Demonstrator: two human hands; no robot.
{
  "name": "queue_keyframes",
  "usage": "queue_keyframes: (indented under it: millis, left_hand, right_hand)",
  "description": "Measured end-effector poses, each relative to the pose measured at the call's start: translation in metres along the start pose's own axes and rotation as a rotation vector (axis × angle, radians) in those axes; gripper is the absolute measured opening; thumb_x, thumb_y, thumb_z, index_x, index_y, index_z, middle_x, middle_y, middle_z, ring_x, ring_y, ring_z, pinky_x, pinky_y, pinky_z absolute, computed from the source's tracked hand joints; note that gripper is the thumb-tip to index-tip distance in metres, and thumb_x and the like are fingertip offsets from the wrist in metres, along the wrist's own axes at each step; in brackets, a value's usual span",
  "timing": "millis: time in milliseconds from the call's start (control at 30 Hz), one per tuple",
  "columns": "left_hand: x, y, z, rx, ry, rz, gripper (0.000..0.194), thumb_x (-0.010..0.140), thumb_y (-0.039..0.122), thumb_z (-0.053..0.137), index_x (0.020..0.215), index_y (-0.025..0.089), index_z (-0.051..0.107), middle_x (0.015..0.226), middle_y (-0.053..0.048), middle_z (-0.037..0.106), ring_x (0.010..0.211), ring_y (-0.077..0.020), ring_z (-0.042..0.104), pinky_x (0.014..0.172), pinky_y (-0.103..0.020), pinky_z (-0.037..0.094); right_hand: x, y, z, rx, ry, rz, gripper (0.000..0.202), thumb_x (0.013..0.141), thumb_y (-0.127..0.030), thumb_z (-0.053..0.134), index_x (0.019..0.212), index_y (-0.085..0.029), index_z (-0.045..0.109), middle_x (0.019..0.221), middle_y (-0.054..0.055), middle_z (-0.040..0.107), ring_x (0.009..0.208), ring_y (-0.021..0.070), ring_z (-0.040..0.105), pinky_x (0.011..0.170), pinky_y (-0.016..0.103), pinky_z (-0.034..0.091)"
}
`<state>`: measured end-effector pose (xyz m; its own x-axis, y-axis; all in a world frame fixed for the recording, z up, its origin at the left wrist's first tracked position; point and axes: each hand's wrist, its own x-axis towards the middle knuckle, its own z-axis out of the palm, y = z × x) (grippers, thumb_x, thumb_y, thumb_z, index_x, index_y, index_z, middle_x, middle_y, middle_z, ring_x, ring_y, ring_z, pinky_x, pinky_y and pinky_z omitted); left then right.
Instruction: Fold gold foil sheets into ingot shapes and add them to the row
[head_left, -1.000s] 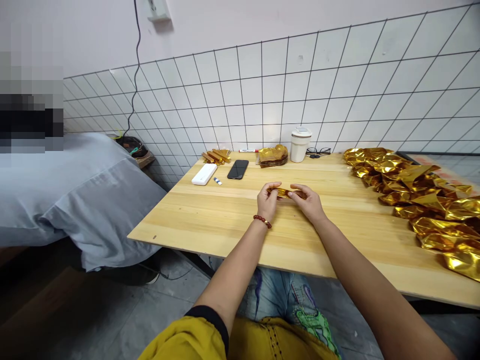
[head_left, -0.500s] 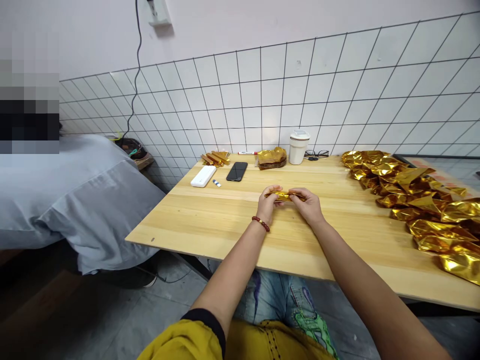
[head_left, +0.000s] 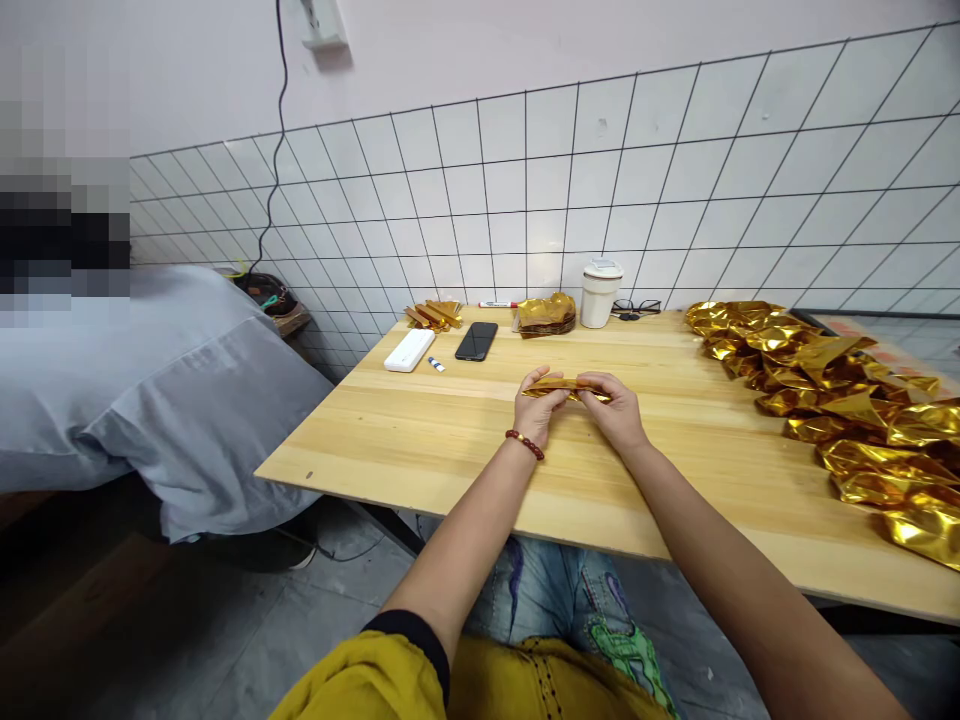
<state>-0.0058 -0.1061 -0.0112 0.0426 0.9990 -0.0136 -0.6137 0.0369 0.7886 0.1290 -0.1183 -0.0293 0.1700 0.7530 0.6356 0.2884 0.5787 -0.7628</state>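
Between my two hands, just above the wooden table (head_left: 420, 450), is a narrow folded piece of gold foil paper (head_left: 551, 384). My left hand (head_left: 537, 408) grips its left part, thumb pressed toward the middle of the strip, with a dark red bead bracelet on the wrist. My right hand (head_left: 613, 408) pinches the right end between thumb and fingers. The palm sides of both hands are partly hidden.
Crumpled gold foil pieces (head_left: 847, 410) line the table's right side. Along the back are a foil stack (head_left: 546, 316), foil strips (head_left: 435, 316), a white cup (head_left: 601, 295), glasses (head_left: 636, 309), a phone (head_left: 477, 341) and a white power bank (head_left: 409, 350). A person in grey (head_left: 172, 400) sits at left.
My left thumb has moved right, toward the middle of the foil, and more of the strip's left end shows. My right hand keeps its pinch. The view has shifted slightly.
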Motion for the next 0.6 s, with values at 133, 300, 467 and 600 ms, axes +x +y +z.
queue_keyframes:
  millis: [133,300,467,600]
  left_hand:
    - [-0.0005,0.0029,0.0015,-0.081,0.087,-0.05,0.058,0.047,0.008,0.076,0.102,0.017,0.059,0.091,-0.004,0.071,0.073,-0.0124,0.063,0.065,-0.024,0.044]
    - [-0.0015,0.008,0.0024,-0.059,0.145,-0.061,0.044,0.053,0.01,0.067,0.097,0.016,0.064,0.09,-0.006,0.071,0.076,-0.0138,0.064,0.066,-0.025,0.044]
    - [0.0017,0.0086,-0.0006,-0.006,0.17,-0.027,0.032,0.059,0.015,0.059,0.09,0.016,0.066,0.087,-0.006,0.071,0.073,-0.0142,0.062,0.061,-0.024,0.042]
    - [0.0041,0.0076,-0.0024,0.095,0.178,0.06,0.026,0.06,0.016,0.055,0.081,0.016,0.07,0.095,-0.007,0.071,0.076,-0.0137,0.059,0.058,-0.022,0.039]
  right_hand:
    - [-0.0021,-0.0042,0.0058,0.015,-0.013,-0.001,0.013,0.076,-0.024,0.067,0.088,-0.023,0.072,0.096,0.005,0.069,0.093,0.0191,0.065,0.089,0.038,0.053]
    - [-0.0019,-0.0053,0.0087,0.055,-0.006,0.087,0.016,0.073,-0.027,0.068,0.087,-0.022,0.073,0.094,0.006,0.07,0.09,0.02,0.066,0.085,0.038,0.054]
    - [0.0015,-0.003,0.0039,0.125,0.04,0.26,0.02,0.067,-0.031,0.07,0.084,-0.021,0.074,0.094,0.006,0.073,0.088,0.0213,0.068,0.086,0.039,0.053]
    - [0.0039,-0.0005,0.0006,0.172,0.078,0.394,0.025,0.063,-0.029,0.069,0.086,-0.02,0.074,0.09,0.005,0.075,0.084,0.0214,0.068,0.084,0.039,0.053]
